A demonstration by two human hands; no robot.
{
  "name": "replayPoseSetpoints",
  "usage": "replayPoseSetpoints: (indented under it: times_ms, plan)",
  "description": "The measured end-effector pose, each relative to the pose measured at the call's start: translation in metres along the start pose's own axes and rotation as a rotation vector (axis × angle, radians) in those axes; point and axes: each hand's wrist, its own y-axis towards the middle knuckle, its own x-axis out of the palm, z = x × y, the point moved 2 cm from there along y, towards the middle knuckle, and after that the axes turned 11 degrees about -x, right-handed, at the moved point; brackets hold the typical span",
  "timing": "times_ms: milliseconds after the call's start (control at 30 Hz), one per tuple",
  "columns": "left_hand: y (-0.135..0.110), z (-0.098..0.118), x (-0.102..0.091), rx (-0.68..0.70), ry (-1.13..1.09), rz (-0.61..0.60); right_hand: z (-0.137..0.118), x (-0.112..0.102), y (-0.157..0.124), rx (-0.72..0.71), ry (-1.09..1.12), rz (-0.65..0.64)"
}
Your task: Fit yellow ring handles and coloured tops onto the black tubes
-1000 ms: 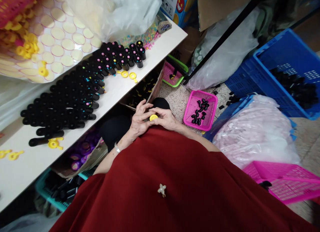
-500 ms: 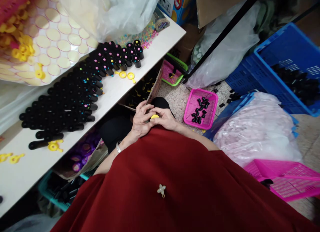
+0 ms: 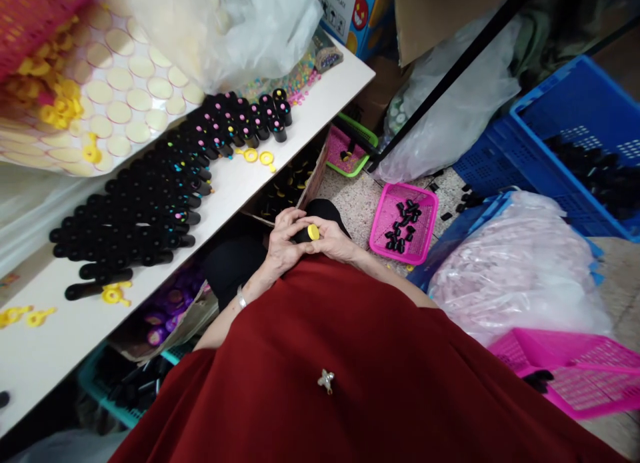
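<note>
In front of my lap both hands hold a small black tube with a round yellow end. My left hand is closed around its black body, most of which the fingers hide. Fingers and thumb of my right hand close on it at the yellow end, from the other side. To the left on the white table, several similar black tubes stand and lie in a tight cluster, some with pink, blue or yellow tips. Yellow ring-shaped pieces lie along the cluster's near edge.
A pink basket with black pieces stands on the floor, a green-rimmed basket behind it. Blue crates and a filled plastic bag are at the right. Under the table's edge is an open carton of black-and-yellow pieces.
The tube has tilted in my hands: its yellow end now faces to the right and its black body shows between the fingers. The whole view has shifted slightly.
</note>
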Motion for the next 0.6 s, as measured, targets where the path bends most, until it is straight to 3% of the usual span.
replayPoseSetpoints:
  times_ms: [167,300,367,500,600]
  plan:
    - [0.0,0.001,-0.005,0.075,0.144,0.073,0.004,0.013,0.005,0.123,0.093,0.039]
    - [0.006,0.004,-0.015,0.186,0.25,0.221,0.0,0.027,0.021,0.098,0.075,0.089]
    - [0.009,0.001,-0.02,0.196,0.276,0.291,-0.006,0.032,0.031,0.051,-0.052,0.078]
    - [0.015,-0.011,-0.026,0.105,0.266,0.418,-0.019,0.037,0.049,-0.071,-0.56,-0.002]
    - [0.018,-0.022,-0.031,0.02,0.231,0.406,-0.018,0.036,0.066,-0.071,-0.838,-0.083]
